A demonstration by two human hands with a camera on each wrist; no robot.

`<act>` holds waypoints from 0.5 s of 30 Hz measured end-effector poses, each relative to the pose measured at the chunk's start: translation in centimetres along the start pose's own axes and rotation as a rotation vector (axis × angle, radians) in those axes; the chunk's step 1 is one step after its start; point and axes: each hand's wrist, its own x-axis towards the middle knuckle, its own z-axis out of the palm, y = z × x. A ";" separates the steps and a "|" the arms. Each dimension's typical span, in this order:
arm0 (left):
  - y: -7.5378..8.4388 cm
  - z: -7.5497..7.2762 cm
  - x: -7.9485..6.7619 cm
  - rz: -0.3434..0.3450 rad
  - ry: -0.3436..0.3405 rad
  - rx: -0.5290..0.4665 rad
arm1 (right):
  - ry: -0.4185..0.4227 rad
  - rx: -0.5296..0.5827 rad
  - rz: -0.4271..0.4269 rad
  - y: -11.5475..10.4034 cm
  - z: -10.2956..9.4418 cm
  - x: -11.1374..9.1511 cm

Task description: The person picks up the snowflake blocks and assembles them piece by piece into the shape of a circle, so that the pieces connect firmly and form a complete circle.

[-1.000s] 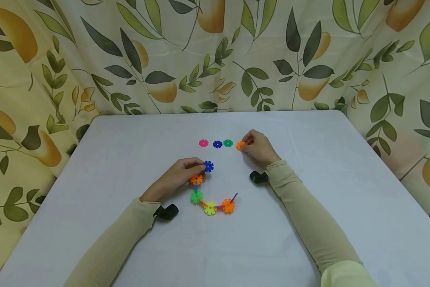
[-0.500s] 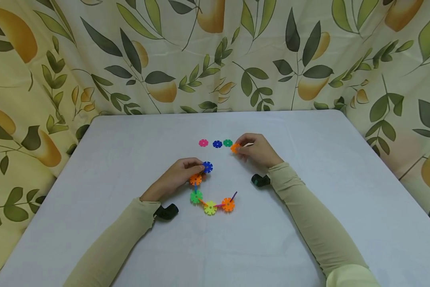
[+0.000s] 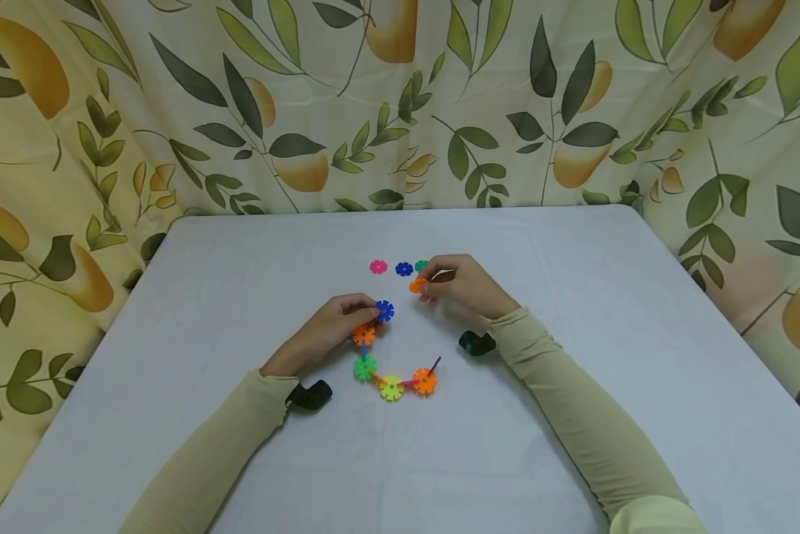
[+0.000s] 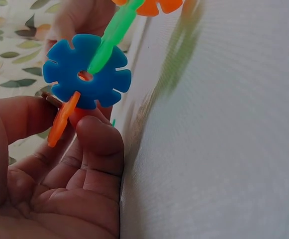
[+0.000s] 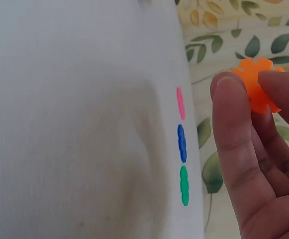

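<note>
My left hand (image 3: 336,326) holds the end of a chain of notched, flower-shaped plastic discs, its fingers at a dark blue disc (image 3: 385,311). Below that, an orange disc (image 3: 363,335), a green disc (image 3: 365,367), a yellow disc (image 3: 391,389) and another orange disc (image 3: 425,381) are joined by discs set edge-on; a purple disc (image 3: 435,364) sticks up at the far end. In the left wrist view a blue disc (image 4: 64,69) shows just past the fingertips. My right hand (image 3: 469,285) pinches a loose orange disc (image 5: 256,87) between thumb and finger.
Behind the hands a pink disc (image 3: 378,267), a blue disc (image 3: 404,269) and a green disc (image 3: 422,265) lie flat in a row on the white table (image 3: 273,252); my right hand partly covers the green one. A patterned curtain (image 3: 400,104) hangs beyond the far edge.
My right hand has moved left and slightly nearer with the orange disc, from the right end of the row toward my left hand. My left hand and the chain have barely moved.
</note>
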 end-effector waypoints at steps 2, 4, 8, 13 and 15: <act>-0.1 -0.1 0.0 -0.007 0.000 0.002 | -0.016 -0.006 0.002 -0.3 0.3 0.0; -0.1 -0.1 0.1 -0.016 0.004 0.008 | -0.031 -0.006 0.001 -0.5 0.5 -0.1; -0.2 -0.1 0.2 -0.020 0.008 0.008 | -0.066 -0.006 -0.009 -0.9 1.1 -0.1; -0.1 -0.2 0.1 -0.026 0.008 0.004 | -0.107 0.005 -0.012 -1.1 1.7 -0.1; 0.0 -0.2 0.0 -0.029 0.006 0.004 | -0.122 0.012 -0.016 -1.2 1.9 0.0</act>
